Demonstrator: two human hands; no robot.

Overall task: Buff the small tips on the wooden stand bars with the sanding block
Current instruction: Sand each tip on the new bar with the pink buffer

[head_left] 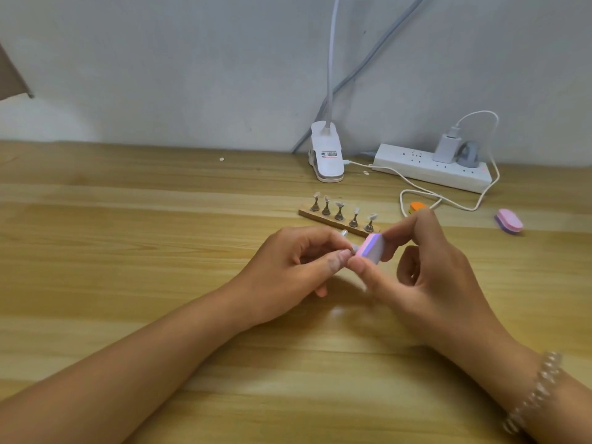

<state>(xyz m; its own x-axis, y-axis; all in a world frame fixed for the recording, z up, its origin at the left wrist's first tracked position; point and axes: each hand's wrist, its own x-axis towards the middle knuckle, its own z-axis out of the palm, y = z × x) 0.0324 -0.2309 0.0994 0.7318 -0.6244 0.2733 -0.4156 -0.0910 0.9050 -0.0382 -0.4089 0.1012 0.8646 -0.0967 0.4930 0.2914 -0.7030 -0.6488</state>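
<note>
Above the pale wooden tabletop [128, 219], the right hand [426, 277] is pinching a small pink, white and purple sanding block [371, 249] just beside a silver peg [344, 232], which the left hand [288, 270] is pinching. Behind them, a wooden stand bar [333, 223] is carrying 5 tipped metal pegs [339, 213].

The tabletop [128, 219] is pale wood grain, smooth with a faint sheen. The stand bar [306, 213] is bare matt wood. Its holders [339, 215] are dull dark metal, each topped by a clear, glossy tip [340, 205]. The loose holder [344, 233] pinched in the left hand [288, 261] glints like polished metal. The sanding block [373, 248] in the right hand [426, 270] looks matt and foamy, as does the spare block [509, 220]. The power strip [416, 169] and lamp clamp [326, 155] are smooth white plastic. The bracelet [538, 389] has glassy clear beads.
</note>
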